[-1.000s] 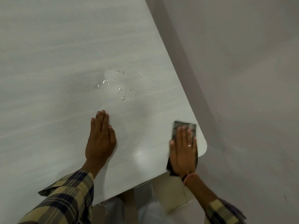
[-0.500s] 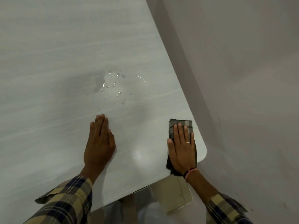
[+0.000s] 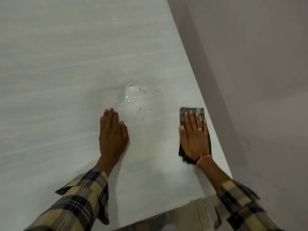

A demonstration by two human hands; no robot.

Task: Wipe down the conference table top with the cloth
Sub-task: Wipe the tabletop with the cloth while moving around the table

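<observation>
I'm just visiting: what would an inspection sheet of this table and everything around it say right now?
Surface: pale table top, water droplets near the middle, unwiped.
Job's things: dark folded cloth lies flat near the table's right edge.
Clutter: nothing seen.
Grippers: right hand presses flat on the cloth; left hand rests flat on the bare table.
Cables: nothing seen.
Surroundings: plain wall on the right; plaid sleeves at the bottom.

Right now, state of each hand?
Left hand: open, flat on the table, holding nothing.
Right hand: open, straight fingers pressing the cloth onto the table.
</observation>
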